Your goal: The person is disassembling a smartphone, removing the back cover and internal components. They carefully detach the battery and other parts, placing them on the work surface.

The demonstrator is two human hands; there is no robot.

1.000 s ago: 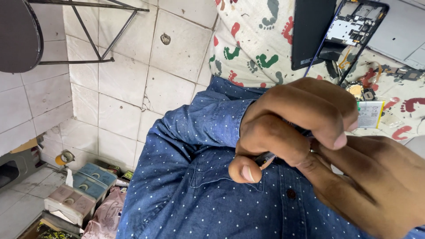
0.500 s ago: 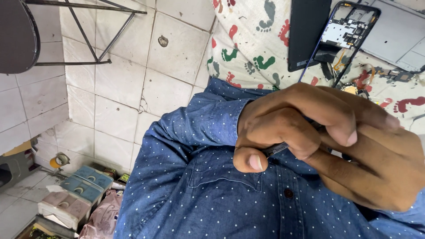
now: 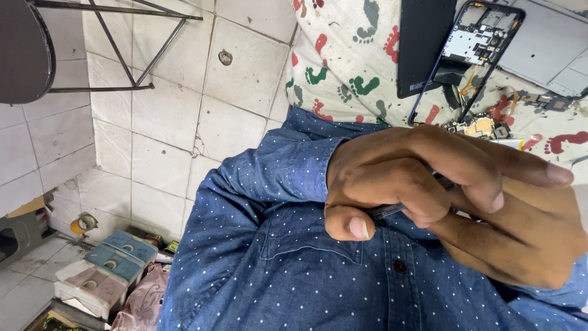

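**Thin dark tool pinched in front of the chest**

Wraps the left hand [image 3: 416,178] round a thin dark tool [image 3: 392,210]. Grip clamped on it, thumb pressed underneath, fingers curled over the top. Sets the right hand [image 3: 520,245] against the left from below, its fingers crossing under the left fingertips. Cannot tell whether that grip closes on the tool as well, with the left hand covering the spot.

Holds both hands and the tool just off a blue white-dotted shirt [image 3: 275,276], on the near side of the opened phone frame [image 3: 478,43] and well apart from it.

Further out, shows a pale cloth [image 3: 349,55] printed with coloured footprints, spread over the worktop under the phone frame. Lays a black flat panel [image 3: 425,43] just beside the frame, touching or almost touching its long edge. Scatters small loose phone parts [image 3: 481,127] below the frame's near end, between the frame and the hands. Rests a grey flat slab [image 3: 545,43] on the frame's other side from the panel.

Farthest from the frame, past the panel's side, drops to a white tiled floor [image 3: 171,122]. Stands a dark round stool [image 3: 24,49] there on thin metal legs. Piles small blue and pink boxes [image 3: 104,270] low down beside the shirt.
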